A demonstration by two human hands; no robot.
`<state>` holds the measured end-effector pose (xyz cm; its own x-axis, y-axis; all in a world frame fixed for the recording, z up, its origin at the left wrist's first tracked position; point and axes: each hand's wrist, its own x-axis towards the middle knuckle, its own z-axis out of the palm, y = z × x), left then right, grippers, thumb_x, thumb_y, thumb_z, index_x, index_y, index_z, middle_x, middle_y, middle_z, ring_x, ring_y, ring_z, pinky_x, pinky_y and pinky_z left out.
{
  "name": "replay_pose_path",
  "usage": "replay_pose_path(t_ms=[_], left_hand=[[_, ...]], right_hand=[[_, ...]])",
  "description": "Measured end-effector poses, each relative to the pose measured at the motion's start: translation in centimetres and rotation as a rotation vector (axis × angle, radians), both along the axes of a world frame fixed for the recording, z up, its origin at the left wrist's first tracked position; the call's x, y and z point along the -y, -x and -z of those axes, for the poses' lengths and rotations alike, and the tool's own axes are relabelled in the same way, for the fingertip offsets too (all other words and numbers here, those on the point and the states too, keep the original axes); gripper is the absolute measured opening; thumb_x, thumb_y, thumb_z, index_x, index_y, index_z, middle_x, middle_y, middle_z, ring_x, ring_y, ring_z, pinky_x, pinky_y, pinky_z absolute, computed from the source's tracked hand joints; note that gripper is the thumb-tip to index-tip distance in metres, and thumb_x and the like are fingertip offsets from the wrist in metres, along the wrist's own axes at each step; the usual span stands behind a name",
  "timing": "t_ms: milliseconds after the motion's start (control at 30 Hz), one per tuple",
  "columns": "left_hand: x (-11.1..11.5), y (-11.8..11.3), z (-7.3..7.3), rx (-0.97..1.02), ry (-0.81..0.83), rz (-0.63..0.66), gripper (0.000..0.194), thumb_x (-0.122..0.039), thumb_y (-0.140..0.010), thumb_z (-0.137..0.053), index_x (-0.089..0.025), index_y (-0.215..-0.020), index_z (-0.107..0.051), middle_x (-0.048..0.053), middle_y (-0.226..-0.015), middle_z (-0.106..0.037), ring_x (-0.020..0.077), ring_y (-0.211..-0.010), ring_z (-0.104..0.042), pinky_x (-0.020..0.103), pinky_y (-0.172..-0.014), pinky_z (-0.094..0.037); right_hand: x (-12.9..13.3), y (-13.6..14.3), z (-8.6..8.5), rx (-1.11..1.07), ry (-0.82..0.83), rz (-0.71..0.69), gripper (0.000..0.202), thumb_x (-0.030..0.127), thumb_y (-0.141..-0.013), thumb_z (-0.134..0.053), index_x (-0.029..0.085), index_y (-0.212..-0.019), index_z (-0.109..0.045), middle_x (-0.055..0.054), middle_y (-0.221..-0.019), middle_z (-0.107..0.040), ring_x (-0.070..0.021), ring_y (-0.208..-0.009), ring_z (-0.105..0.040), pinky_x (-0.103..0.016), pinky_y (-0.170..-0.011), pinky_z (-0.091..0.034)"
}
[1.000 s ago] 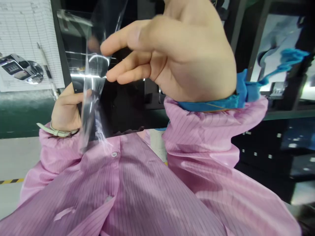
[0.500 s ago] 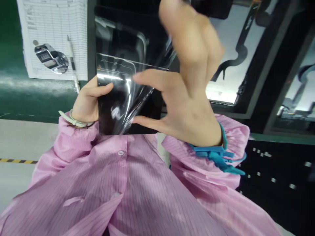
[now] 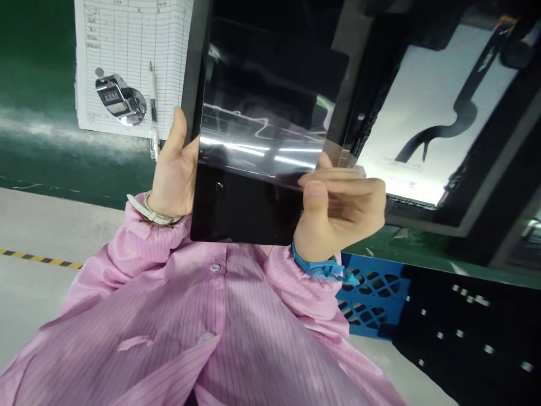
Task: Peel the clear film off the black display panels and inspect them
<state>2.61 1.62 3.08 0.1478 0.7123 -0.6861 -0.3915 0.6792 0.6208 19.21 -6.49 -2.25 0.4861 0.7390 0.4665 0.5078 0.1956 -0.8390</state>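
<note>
A flat black screen panel (image 3: pixel 245 208), tablet-like with a glossy face, lies tilted in front of my chest. My left hand (image 3: pixel 173 172) holds it at the left edge, with the fingers hidden beneath and the thumb raised off the face. Over the panel's upper part spreads a clear plastic film (image 3: pixel 253 152), catching bright light streaks; its lower edge crosses the glass. My right hand (image 3: pixel 342 208), slightly blurred, pinches that film near its lower right corner, beside the panel's right edge.
To the left, a printed form (image 3: pixel 127 34) bears a metal tally counter (image 3: pixel 120 100) and a white pen (image 3: pixel 153 101). On the right is a lit white panel (image 3: pixel 426 118) with a dark flex cable (image 3: pixel 462 115). A blue crate (image 3: pixel 372 282) stands below the bench edge.
My right hand has come down and turned, and the film now lies flatter over the upper panel instead of bunched. My left thumb has lifted off the panel. The view has shifted.
</note>
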Motion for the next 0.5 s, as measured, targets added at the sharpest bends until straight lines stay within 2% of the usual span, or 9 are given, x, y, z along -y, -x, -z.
replay_pose_path(t_ms=[67,167,333,500], left_hand=[[0.1,-0.2,0.0,-0.047,0.009,-0.036,0.055,-0.057,-0.104,-0.045,-0.03,-0.152,-0.049,-0.001,-0.122,-0.073,0.0298,-0.128,-0.065,0.036,-0.095,-0.059],[0.5,-0.4,-0.1,-0.091,-0.009,-0.064,0.055,-0.055,-0.105,-0.04,-0.029,-0.153,-0.048,0.0,-0.126,-0.071,0.0311,-0.131,-0.062,0.039,-0.097,-0.057],[1.2,-0.8,0.3,-0.131,-0.043,-0.105,0.059,-0.055,-0.101,-0.045,-0.023,-0.151,-0.052,0.003,-0.124,-0.07,0.034,-0.139,-0.056,0.038,-0.1,-0.056],[1.5,-1.3,1.4,-0.076,-0.211,-0.207,0.048,-0.042,-0.103,-0.047,-0.03,-0.149,-0.053,0.0,-0.128,-0.068,0.0279,-0.149,-0.046,0.032,-0.108,-0.052]], right_hand=[[-0.1,0.4,-0.1,-0.064,-0.034,0.033,0.018,0.035,-0.098,-0.056,0.027,-0.084,-0.048,0.002,-0.072,-0.062,-0.0196,-0.067,-0.066,-0.054,-0.085,-0.062],[-0.2,0.7,-0.4,-0.133,-0.028,0.095,0.017,0.028,-0.098,-0.054,0.027,-0.082,-0.049,0.0,-0.072,-0.063,-0.0206,-0.067,-0.066,-0.046,-0.073,-0.06],[-0.4,1.0,0.2,-0.228,-0.132,0.162,0.015,0.025,-0.098,-0.05,0.027,-0.083,-0.052,0.002,-0.069,-0.06,-0.0186,-0.063,-0.061,-0.043,-0.07,-0.056],[-0.8,1.3,0.4,-0.175,-0.148,0.231,0.019,0.024,-0.097,-0.043,0.027,-0.079,-0.046,0.003,-0.063,-0.05,-0.0187,-0.057,-0.056,-0.041,-0.065,-0.055]])
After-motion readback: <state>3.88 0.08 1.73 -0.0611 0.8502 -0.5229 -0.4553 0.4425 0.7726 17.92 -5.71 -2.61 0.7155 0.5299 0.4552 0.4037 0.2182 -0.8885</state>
